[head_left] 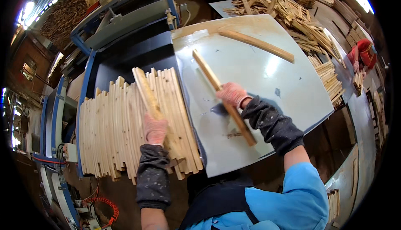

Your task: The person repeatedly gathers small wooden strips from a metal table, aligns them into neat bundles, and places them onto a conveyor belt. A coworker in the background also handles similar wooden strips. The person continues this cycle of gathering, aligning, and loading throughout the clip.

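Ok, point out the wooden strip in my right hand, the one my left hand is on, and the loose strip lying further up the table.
Right-hand strip (209, 72): head view, upper half.
Left-hand strip (145, 88): head view, upper part.
Loose strip (255, 45): head view, its middle.

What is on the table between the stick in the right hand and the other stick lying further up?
Nothing. In the head view, the grey table top is bare between the stick in the right hand and the loose stick beyond.

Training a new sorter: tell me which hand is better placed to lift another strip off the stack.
Left, probably. The left hand already rests on a strip atop the stack of wooden strips; the right hand is occupied gripping a stick over the grey table.
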